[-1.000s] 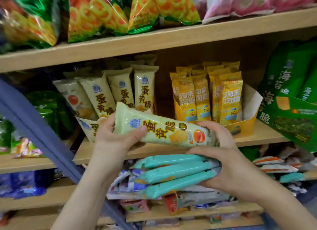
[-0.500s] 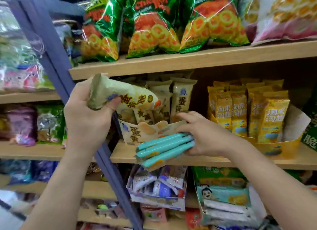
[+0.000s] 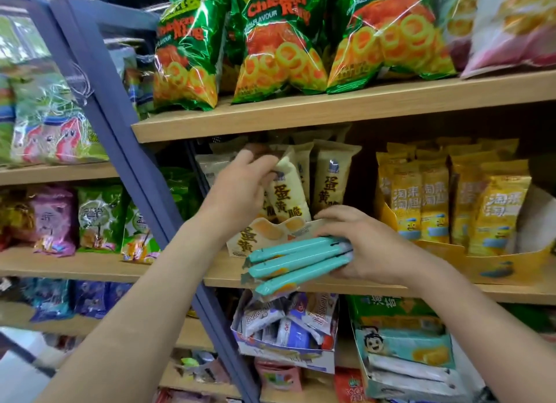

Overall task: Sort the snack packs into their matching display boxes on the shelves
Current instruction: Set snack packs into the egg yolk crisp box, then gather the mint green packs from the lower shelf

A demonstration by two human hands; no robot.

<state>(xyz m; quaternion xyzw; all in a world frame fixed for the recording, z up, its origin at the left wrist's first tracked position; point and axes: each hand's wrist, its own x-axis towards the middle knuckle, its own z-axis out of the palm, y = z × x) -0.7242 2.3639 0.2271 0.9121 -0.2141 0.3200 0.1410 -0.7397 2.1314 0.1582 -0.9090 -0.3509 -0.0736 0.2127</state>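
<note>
On the middle shelf [image 3: 301,274], front-left, sits the cream egg-yolk crisp display box [image 3: 264,237]. L hand [image 3: 240,189] is up over it, fingers pinched on the top seal of a cream egg-yolk crisp pack [image 3: 287,192], which stands upright w/ its bottom end down behind the box's front lip, beside matching packs [image 3: 329,180] already standing there. R hand [image 3: 370,246] is just below and to the right, wrapped around the ends of three teal snack packs [image 3: 296,264], thumb side touching the box's front edge.

Step in hand, by my read: seat the cream pack in its box. To do it well:
- Keep the pack vertical, label facing out like its neighbours; push straight down till it bottoms out, not at a slant.
- Let go only once it leans on the row behind, else it may flop fwd over the low lip.
- R hand looks placed to steady the box; light pressure only, cardboard lip bends easy.
- Keep the teal bundle clear of the box mouth so nothing snags.

Teal packs don't match this box or the yellow packs [image 3: 451,201] in the next box [image 3: 496,267]; a teal-printed display box [image 3: 403,348] sits one shelf lower at right, likely their home, though I can't confirm the print matches.
</note>
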